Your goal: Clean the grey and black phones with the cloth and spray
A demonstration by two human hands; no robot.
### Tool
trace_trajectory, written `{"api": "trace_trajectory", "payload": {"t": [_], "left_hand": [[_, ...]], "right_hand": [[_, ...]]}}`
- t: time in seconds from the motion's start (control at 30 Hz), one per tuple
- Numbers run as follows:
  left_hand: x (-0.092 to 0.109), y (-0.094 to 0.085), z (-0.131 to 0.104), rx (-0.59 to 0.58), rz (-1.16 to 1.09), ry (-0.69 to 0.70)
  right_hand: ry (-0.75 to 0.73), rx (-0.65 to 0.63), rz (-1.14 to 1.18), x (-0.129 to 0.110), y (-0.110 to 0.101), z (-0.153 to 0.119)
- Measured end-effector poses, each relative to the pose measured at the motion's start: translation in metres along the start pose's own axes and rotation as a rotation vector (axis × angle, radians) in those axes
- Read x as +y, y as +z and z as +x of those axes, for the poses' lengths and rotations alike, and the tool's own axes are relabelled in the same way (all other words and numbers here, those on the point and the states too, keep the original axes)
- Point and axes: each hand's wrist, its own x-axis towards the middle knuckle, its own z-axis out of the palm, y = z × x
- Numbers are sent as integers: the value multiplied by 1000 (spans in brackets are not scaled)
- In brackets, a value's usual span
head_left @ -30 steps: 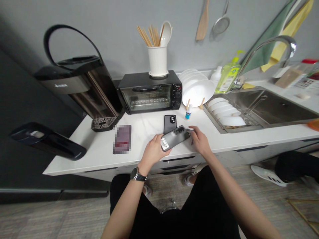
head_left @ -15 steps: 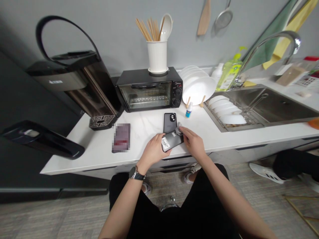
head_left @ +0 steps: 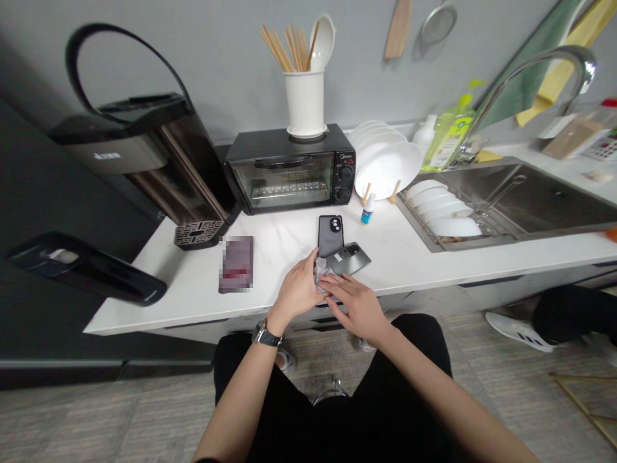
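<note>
My left hand [head_left: 297, 286] is closed on the near left end of a dark grey smartphone [head_left: 355, 260], which is held back side up with its camera end pointing right. With its fingers stretched over that same end, my right hand [head_left: 360, 307] presses a crumpled grey cloth [head_left: 322, 267] on the phone's back. The cloth and fingers hide the phone's white label. Just behind, a dark phone case [head_left: 330, 236] lies on the counter, its lower part covered by the phone. A small blue and white spray bottle [head_left: 367, 211] stands to the right of the case.
A toaster oven [head_left: 289, 177] and a racked stack of plates [head_left: 385, 167] stand behind. At right is a sink [head_left: 540, 199] with bowls; at left, a water dispenser [head_left: 159, 167], a dark flask [head_left: 91, 269] and a blurred flat item [head_left: 236, 263] near the counter edge [head_left: 183, 321].
My right hand has slid the cloth from the phone's camera end towards the labelled end by my left hand. The camera bump is now uncovered. The head view has shifted slightly.
</note>
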Motion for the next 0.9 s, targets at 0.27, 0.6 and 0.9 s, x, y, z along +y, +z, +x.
{"api": "trace_trajectory", "payload": {"t": [0.27,0.6,0.9], "left_hand": [[4,-1,4,28,-41,36],[2,-2,4,-3,3,45],[1,3,3,59,1,2]], "right_hand": [[264,130,-216,60,-26,-16],[98,62,-84,1,17,25],[158,73,-105,22,-12,-24]]}}
